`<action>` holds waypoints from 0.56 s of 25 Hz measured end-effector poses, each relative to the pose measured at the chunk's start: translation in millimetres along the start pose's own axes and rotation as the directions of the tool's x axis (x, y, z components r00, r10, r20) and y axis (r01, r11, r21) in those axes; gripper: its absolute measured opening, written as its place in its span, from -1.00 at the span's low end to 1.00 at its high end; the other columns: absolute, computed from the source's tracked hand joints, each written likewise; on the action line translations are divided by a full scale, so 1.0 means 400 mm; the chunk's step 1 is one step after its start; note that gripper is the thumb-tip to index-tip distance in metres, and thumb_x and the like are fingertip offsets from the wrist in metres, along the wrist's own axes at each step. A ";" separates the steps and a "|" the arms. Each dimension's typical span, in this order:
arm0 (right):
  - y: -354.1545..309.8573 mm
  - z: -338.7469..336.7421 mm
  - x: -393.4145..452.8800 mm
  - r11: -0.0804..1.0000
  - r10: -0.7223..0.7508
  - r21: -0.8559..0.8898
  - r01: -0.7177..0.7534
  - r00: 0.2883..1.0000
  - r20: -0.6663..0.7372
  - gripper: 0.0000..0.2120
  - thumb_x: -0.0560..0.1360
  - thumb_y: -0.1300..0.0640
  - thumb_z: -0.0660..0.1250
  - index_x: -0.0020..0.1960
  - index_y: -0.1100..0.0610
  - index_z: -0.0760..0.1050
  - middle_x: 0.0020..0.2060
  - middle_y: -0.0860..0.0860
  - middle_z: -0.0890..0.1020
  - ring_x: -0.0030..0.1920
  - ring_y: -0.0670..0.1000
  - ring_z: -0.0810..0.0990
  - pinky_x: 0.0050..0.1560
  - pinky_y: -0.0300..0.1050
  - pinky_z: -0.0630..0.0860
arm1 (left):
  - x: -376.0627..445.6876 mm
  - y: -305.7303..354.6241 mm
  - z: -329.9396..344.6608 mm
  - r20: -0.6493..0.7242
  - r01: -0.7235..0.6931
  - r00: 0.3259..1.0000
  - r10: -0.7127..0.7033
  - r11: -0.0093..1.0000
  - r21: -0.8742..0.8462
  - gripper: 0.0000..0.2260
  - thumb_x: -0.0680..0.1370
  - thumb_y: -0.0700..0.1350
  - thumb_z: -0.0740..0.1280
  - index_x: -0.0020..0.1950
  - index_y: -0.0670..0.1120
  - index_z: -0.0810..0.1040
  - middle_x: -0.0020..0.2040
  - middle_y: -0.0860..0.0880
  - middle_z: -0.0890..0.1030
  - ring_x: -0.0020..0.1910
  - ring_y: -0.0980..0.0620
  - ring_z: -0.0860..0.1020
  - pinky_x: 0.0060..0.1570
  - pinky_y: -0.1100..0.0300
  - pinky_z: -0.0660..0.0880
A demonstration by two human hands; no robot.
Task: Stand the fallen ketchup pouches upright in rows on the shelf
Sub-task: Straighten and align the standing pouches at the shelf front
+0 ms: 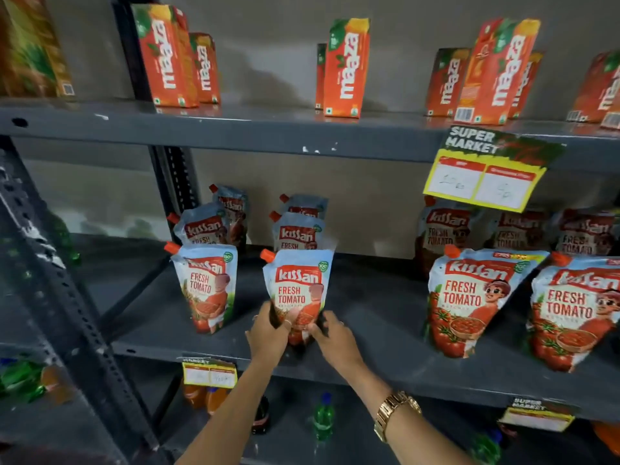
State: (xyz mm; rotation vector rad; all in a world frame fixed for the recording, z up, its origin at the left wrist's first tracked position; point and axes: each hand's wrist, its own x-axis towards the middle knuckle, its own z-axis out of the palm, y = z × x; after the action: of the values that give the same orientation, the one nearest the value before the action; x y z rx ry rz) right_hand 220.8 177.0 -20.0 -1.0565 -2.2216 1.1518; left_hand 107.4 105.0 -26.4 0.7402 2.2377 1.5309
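Both hands gripping ketchup pouch base, upright, spout top-left

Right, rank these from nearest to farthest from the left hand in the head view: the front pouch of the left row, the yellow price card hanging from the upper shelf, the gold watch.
Measured from the left hand:
1. Front pouch of the left row, just to the hand's left on the same shelf.
2. Gold watch, lower right, on the other wrist.
3. Yellow price card, upper right, hanging from the upper shelf edge.
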 end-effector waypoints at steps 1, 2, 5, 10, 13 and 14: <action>-0.007 0.011 0.002 1.000 0.004 -0.020 -0.004 1.000 0.007 -0.82 0.52 0.00 0.21 0.00 0.11 0.38 -0.08 0.08 0.61 -0.01 0.14 0.58 -0.14 -0.07 0.43 | 0.006 -0.006 -0.011 0.001 -0.002 1.000 0.002 1.000 -0.003 -0.71 0.46 -0.11 0.35 0.17 -0.07 0.45 0.15 -0.13 0.60 0.22 -0.18 0.50 0.32 -0.25 0.30; -0.014 0.022 0.003 0.999 0.010 -0.033 -0.010 1.000 0.004 -0.80 0.52 0.00 0.21 0.01 0.13 0.38 -0.06 0.11 0.62 0.01 0.15 0.58 -0.14 -0.09 0.41 | 0.009 -0.007 -0.023 0.003 0.006 1.000 -0.006 1.000 -0.005 -0.69 0.47 -0.08 0.35 0.18 -0.07 0.45 0.16 -0.14 0.59 0.23 -0.19 0.49 0.33 -0.25 0.29; -0.026 0.049 0.006 0.996 0.006 -0.090 -0.009 1.000 -0.030 -0.78 0.53 -0.01 0.19 0.02 0.14 0.38 -0.06 0.13 0.62 0.04 0.16 0.56 -0.16 -0.11 0.36 | 0.019 -0.006 -0.048 0.024 0.003 1.000 -0.002 1.000 -0.016 -0.63 0.46 0.02 0.36 0.21 -0.07 0.45 0.18 -0.13 0.59 0.23 -0.17 0.50 0.36 -0.23 0.27; -0.019 0.051 0.004 0.999 -0.005 -0.032 0.002 0.995 -0.101 -0.75 0.48 0.00 0.28 0.08 0.13 0.41 0.00 0.08 0.64 0.06 0.14 0.58 0.01 0.04 0.53 | 0.017 -0.013 -0.061 0.097 -0.005 0.995 0.011 0.998 -0.061 -0.50 0.36 0.21 0.37 0.20 -0.01 0.45 0.16 -0.06 0.60 0.22 -0.12 0.51 0.35 -0.20 0.31; -0.028 0.052 -0.023 0.994 -0.107 -0.059 0.094 0.952 -0.285 -0.70 0.49 0.09 0.28 0.20 0.10 0.40 0.11 0.01 0.56 0.04 0.05 0.56 0.05 -0.04 0.53 | 0.008 -0.011 -0.096 -0.007 0.008 1.000 -0.010 0.969 -0.248 -0.59 0.45 0.00 0.40 0.22 -0.14 0.47 0.08 -0.03 0.56 0.11 -0.04 0.52 0.16 0.11 0.43; -0.036 0.055 -0.034 0.988 -0.153 -0.078 0.135 0.932 -0.329 -0.73 0.50 0.12 0.27 0.19 0.10 0.40 0.10 0.00 0.55 0.00 0.02 0.57 -0.02 -0.14 0.54 | 0.008 -0.012 -0.113 -0.078 -0.004 0.997 -0.019 0.960 -0.279 -0.66 0.48 -0.05 0.37 0.19 -0.17 0.50 0.04 -0.05 0.56 0.06 -0.04 0.52 0.08 0.15 0.43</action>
State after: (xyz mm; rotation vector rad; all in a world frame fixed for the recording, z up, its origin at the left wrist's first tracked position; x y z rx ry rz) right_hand 208.5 149.9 -21.1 -1.0062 -2.0301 0.7870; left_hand 79.3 71.2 -13.9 0.5945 2.0132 1.8525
